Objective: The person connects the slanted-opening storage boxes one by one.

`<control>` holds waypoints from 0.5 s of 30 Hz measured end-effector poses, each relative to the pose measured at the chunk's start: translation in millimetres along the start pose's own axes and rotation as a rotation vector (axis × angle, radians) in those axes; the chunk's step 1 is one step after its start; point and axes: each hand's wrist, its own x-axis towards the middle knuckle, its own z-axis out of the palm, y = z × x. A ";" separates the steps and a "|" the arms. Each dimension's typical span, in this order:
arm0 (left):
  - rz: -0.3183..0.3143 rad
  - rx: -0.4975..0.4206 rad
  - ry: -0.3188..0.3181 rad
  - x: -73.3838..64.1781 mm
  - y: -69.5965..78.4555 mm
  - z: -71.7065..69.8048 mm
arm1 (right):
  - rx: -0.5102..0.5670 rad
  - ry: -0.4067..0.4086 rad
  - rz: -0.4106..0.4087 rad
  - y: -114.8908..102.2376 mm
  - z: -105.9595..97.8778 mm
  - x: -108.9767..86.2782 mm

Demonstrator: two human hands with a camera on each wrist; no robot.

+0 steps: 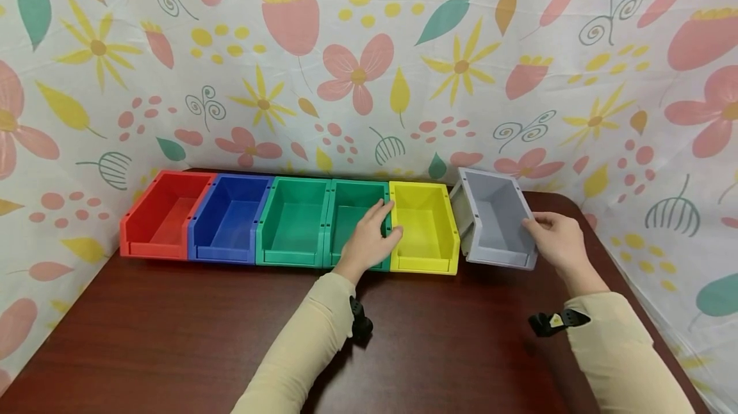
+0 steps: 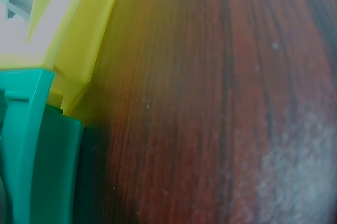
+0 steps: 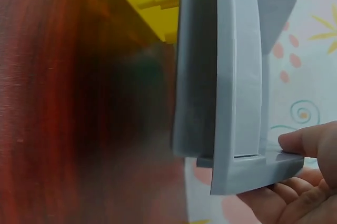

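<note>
My right hand [image 1: 557, 241] pinches the right side wall of a grey storage bin [image 1: 500, 218], thumb inside and fingers beneath the rim in the right wrist view. The bin is turned at a slight angle, a narrow gap between it and the yellow bin [image 1: 423, 228]. My left hand [image 1: 371, 238] reaches over the right-hand green bin [image 1: 348, 209], fingers extended, their tips at the yellow bin's left rim. In the left wrist view, the front corners of the yellow bin [image 2: 87, 34] and green bin [image 2: 52, 166] show, the hand mostly out of frame.
Left of my left hand, another green bin [image 1: 293, 222], a blue bin [image 1: 230, 218] and a red bin [image 1: 167, 215] stand side by side. All face the front of the dark wooden table [image 1: 190, 331]. A flower-patterned cloth [image 1: 357, 29] hangs behind and along both sides.
</note>
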 end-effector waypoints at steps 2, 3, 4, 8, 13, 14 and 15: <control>0.006 0.001 0.001 0.0 0.0 -0.2 | -0.047 0.002 -0.009 -5.8 -4.3 2.7; 0.009 -0.001 0.002 -0.1 0.1 -0.4 | -0.069 -0.001 -0.015 -8.8 -6.8 4.3; 0.012 -0.002 0.004 -0.2 0.3 -0.6 | -0.086 -0.005 -0.022 -11.7 -9.3 6.0; 0.019 -0.005 0.009 -0.1 0.9 -1.5 | -0.123 -0.027 -0.048 -21.2 -16.5 10.4; 0.012 0.004 0.003 0.4 1.3 -2.7 | -0.171 -0.043 -0.103 -23.0 -13.3 8.1; 0.011 0.010 0.002 0.4 1.4 -3.1 | -0.176 -0.045 -0.113 -21.8 -11.9 7.4; 0.012 0.012 0.002 0.5 1.4 -3.4 | -0.180 -0.050 -0.120 -20.5 -10.7 6.9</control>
